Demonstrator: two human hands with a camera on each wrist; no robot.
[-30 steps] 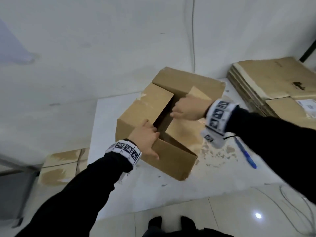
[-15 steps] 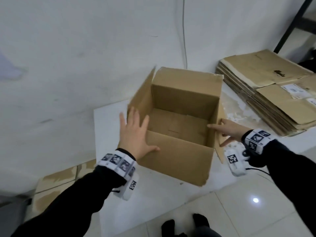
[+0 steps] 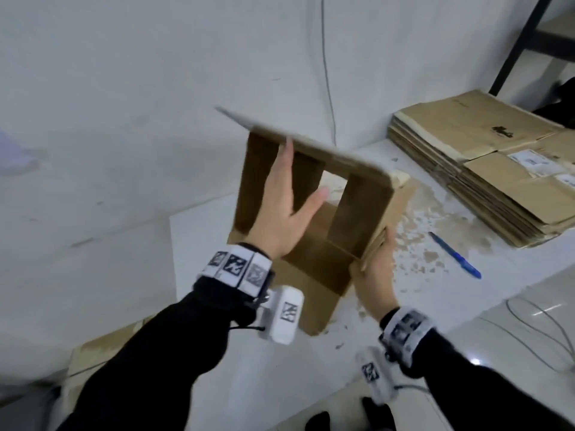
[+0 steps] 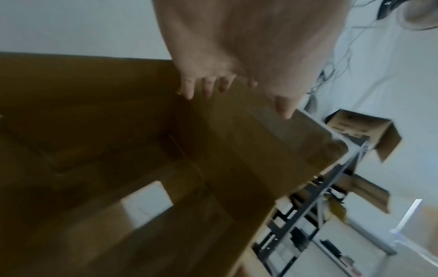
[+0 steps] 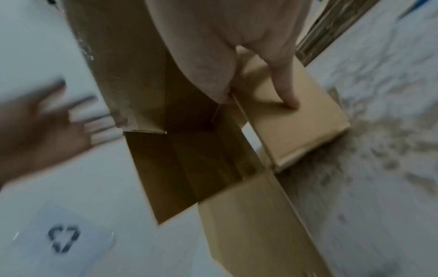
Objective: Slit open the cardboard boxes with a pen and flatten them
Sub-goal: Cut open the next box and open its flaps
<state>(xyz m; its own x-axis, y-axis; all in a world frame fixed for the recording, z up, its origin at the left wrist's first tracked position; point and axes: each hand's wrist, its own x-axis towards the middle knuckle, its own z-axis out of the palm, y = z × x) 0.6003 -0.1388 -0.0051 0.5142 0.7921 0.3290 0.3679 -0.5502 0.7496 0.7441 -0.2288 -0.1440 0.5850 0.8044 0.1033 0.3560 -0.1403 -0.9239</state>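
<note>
A brown cardboard box is tipped up on the white table, open at both ends, so the table shows through it. My left hand is spread flat with straight fingers against the box's upper panel near its open mouth. My right hand pinches the box's right wall, one finger lying on the outer panel. A blue pen lies on the table to the right, apart from both hands.
A stack of flattened boxes lies at the table's back right. Brown paper scraps dot the table around the pen. Cardboard pieces lie on the floor at left, cables at right. A black shelf frame stands behind.
The box stood upright with its top open; now it is tipped up and open right through. My left hand moved from the outside wall to the mouth, and my right hand took the right wall.
</note>
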